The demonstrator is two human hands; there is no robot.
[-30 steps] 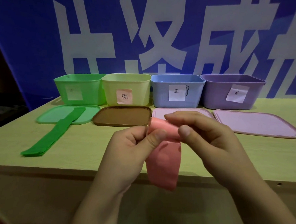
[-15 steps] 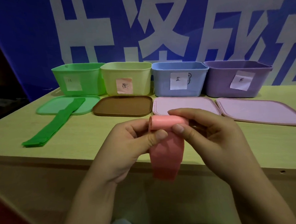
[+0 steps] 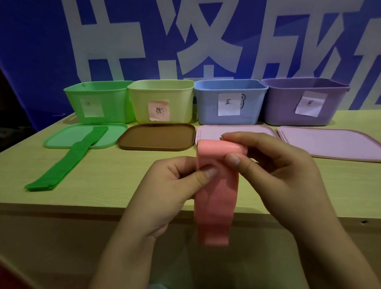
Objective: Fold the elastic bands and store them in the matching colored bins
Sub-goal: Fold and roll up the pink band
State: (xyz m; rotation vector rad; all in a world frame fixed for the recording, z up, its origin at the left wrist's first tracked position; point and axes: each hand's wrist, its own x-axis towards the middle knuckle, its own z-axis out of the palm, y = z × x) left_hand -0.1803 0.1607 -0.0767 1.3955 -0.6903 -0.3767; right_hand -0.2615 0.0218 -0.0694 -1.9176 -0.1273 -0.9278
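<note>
In the head view, a pink band (image 3: 216, 198) is held at the centre of the frame between two hands, above the near edge of a table (image 3: 120, 176). Its upper end is rolled over, and the rest hangs straight down past the table edge. The left hand (image 3: 165, 194) is curled, with its thumb and fingertips pinching the band's left edge just under the roll. The right hand (image 3: 274, 168) is curled over the roll, with fingers laid across its top and the thumb pressed on its front.

A green band (image 3: 69, 159) lies flat at the left of the frame, one end resting on a green lid (image 3: 59, 140), well apart from both hands. Across the upper middle, four bins are lined up: green bin (image 3: 99, 102), yellow bin (image 3: 163, 99), blue bin (image 3: 229, 102) and purple bin (image 3: 302, 103), each bearing a paper label. In front of them lie a brown lid (image 3: 156, 137) and two pink lids (image 3: 330, 143).
</note>
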